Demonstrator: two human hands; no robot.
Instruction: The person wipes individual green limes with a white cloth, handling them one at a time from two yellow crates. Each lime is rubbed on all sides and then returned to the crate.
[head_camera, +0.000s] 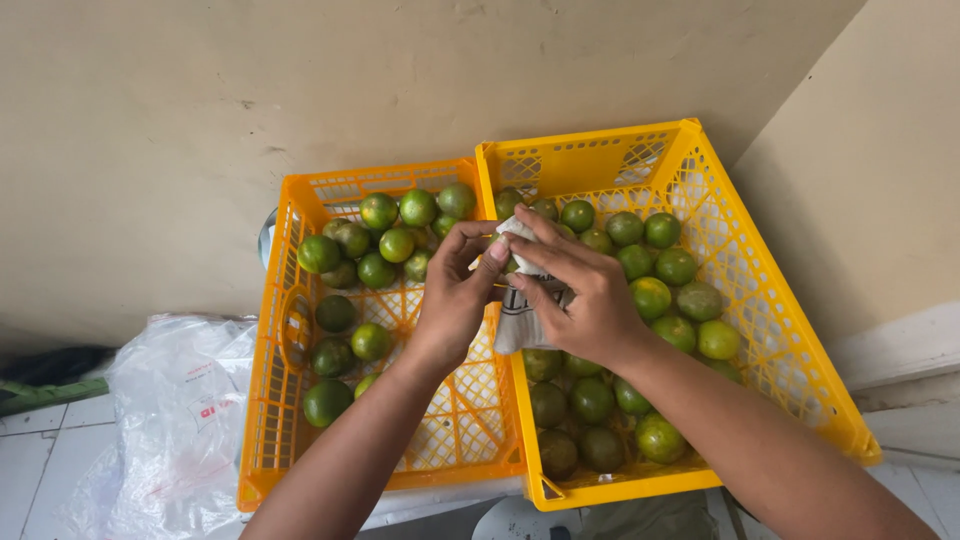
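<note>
Your left hand (455, 290) and right hand (580, 290) meet over the shared rims of the two yellow crates (700, 200), fingers of both clamped on a white cloth (520, 320) wrapped about a green fruit (500, 245) (mostly hidden). Green citrus (650, 297) fills the right crate; fewer lie toward the left crate's far end. A plastic bag (180, 410) lies left.
</note>
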